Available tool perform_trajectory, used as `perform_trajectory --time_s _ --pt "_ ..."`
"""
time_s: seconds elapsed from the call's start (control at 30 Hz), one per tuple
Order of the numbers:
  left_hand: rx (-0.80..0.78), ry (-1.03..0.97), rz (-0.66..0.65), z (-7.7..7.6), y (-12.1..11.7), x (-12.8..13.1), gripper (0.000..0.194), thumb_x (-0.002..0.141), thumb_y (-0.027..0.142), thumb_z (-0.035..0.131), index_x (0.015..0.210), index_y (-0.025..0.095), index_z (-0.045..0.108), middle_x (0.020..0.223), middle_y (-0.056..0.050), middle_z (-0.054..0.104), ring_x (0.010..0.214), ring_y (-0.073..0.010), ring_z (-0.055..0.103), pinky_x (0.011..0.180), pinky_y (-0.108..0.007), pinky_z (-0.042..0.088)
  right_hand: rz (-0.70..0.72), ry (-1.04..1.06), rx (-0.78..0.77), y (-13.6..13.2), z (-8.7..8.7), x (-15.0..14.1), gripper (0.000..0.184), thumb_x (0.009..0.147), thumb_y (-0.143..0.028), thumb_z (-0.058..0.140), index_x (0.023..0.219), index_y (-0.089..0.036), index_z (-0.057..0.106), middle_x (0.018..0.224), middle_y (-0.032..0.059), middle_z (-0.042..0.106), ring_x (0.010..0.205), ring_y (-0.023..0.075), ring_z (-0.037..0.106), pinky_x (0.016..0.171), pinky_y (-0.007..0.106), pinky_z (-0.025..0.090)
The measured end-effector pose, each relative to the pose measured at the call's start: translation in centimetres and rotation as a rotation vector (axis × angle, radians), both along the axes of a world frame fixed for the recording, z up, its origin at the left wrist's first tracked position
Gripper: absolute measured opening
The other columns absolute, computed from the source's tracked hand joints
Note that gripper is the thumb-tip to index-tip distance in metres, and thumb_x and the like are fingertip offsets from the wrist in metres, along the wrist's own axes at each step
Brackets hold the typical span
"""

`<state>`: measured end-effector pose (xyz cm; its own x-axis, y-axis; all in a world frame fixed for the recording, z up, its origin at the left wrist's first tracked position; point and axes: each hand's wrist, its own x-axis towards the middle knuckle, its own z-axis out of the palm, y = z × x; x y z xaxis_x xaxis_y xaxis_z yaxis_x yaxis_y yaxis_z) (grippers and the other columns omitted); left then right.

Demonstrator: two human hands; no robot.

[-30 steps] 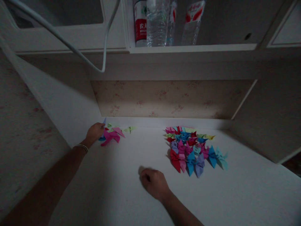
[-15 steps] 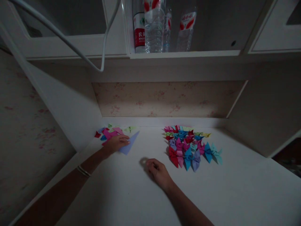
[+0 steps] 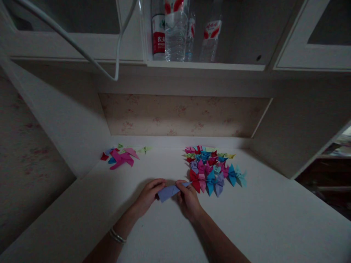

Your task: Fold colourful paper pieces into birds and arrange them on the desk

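Observation:
A folded piece of lavender origami paper is held between my two hands over the white desk. My left hand pinches its left end, thumb on top. My right hand grips it toward the right, where a thin point sticks out past the fingers. Just beyond my right hand lies a cluster of folded paper figures in red, pink, blue, purple, green and yellow. A smaller pile of folded paper, mostly magenta, sits at the back left.
Overhead, a cabinet shelf holds several plastic bottles. A white lamp arm or cable hangs down at the upper left. White side panels flank the desk, and a floral wall panel closes the back.
My left hand has brought the lavender paper from the back-left pile toward the middle. My right hand has taken hold of its other end. The view has shifted slightly.

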<state>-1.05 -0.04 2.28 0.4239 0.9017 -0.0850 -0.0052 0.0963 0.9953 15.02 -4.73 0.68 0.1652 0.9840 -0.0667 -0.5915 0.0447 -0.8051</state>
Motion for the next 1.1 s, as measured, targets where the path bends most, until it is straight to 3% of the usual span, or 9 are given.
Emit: perform_trajectory --time_s 0.07,0.17,0.27,0.33,0.43,0.5,0.57,1.1 --pt "0.014 0.009 -0.009 -0.3 0.2 -0.5 0.036 0.07 0.025 0.061 0.105 0.021 0.066 0.086 -0.006 0.068 0.071 -0.0167 0.06 0.063 -0.026 0.043 -0.044 0.02 -0.003 0.2 0.1 0.3 0.028 0.07 -0.039 0.074 0.076 -0.017 0.057 0.039 -0.0098 0.043 0.033 0.004 0.03 0.037 0.019 0.018" --pt "0.144 0.057 -0.064 -0.4 0.1 -1.3 0.043 0.061 0.014 0.057 0.102 0.024 0.069 0.104 -0.007 0.065 0.087 -0.0202 0.06 0.066 -0.027 0.046 -0.06 0.017 -0.003 0.3 0.2 0.4 0.029 0.073 -0.041 0.072 0.074 -0.017 0.056 0.036 -0.0097 0.042 0.032 0.0045 0.028 0.037 0.019 0.017" --pt "0.294 0.104 -0.082 0.0 -0.4 -1.4 0.047 0.059 0.009 0.057 0.1 0.027 0.07 0.12 -0.006 0.057 0.108 -0.0234 0.053 0.075 -0.027 0.048 -0.026 0.001 0.019 0.2 0.3 0.3 0.029 0.076 -0.042 0.07 0.072 -0.017 0.055 0.037 -0.0092 0.043 0.033 0.0044 0.029 0.038 0.019 0.019" --pt "0.346 0.137 -0.075 0.2 -0.7 -1.2 0.04 0.063 0.012 0.061 0.099 0.026 0.07 0.115 -0.006 0.059 0.105 -0.0226 0.054 0.076 -0.027 0.048 -0.015 -0.002 0.024 0.1 0.4 0.2 0.029 0.076 -0.042 0.07 0.073 -0.017 0.055 0.04 -0.0091 0.045 0.034 0.0041 0.031 0.039 0.018 0.02" --pt "0.288 0.205 -0.006 0.1 -0.8 -0.9 0.021 0.075 0.034 0.06 0.087 0.019 0.069 0.085 -0.006 0.064 0.07 -0.0171 0.058 0.057 -0.026 0.045 -0.01 -0.046 -0.003 -0.1 0.3 0.1 0.035 0.076 -0.047 0.069 0.066 -0.017 0.053 0.042 -0.0076 0.046 0.034 0.0041 0.033 0.038 0.019 0.02" --pt "0.197 0.24 0.041 -0.2 -0.7 -0.8 0.035 0.08 0.049 0.054 0.075 0.016 0.066 0.061 -0.002 0.058 0.05 -0.0135 0.05 0.047 -0.026 0.038 -0.009 -0.101 -0.018 -0.1 0.1 0.1 0.04 0.077 -0.05 0.066 0.06 -0.016 0.052 0.04 -0.0066 0.045 0.035 0.0042 0.033 0.039 0.019 0.02" --pt "0.129 0.222 0.061 -0.4 -0.5 -0.9 0.042 0.079 0.055 0.052 0.067 0.016 0.062 0.05 0.0 0.052 0.044 -0.0122 0.046 0.045 -0.025 0.034 -0.01 -0.145 -0.032 -0.1 0.0 0.1 0.042 0.078 -0.05 0.066 0.058 -0.016 0.051 0.039 -0.0065 0.044 0.035 0.0042 0.032 0.039 0.019 0.02" --pt "-0.01 -0.134 0.177 -0.4 -0.1 -1.1 0.042 0.08 0.055 0.052 0.063 0.017 0.051 0.053 0.005 0.043 0.044 -0.008 0.037 0.041 -0.02 0.029 -0.002 -0.153 -0.061 0.0 0.1 0.1 0.043 0.077 -0.048 0.067 0.055 -0.016 0.05 0.039 -0.0062 0.042 0.036 0.0048 0.033 0.041 0.022 0.021"
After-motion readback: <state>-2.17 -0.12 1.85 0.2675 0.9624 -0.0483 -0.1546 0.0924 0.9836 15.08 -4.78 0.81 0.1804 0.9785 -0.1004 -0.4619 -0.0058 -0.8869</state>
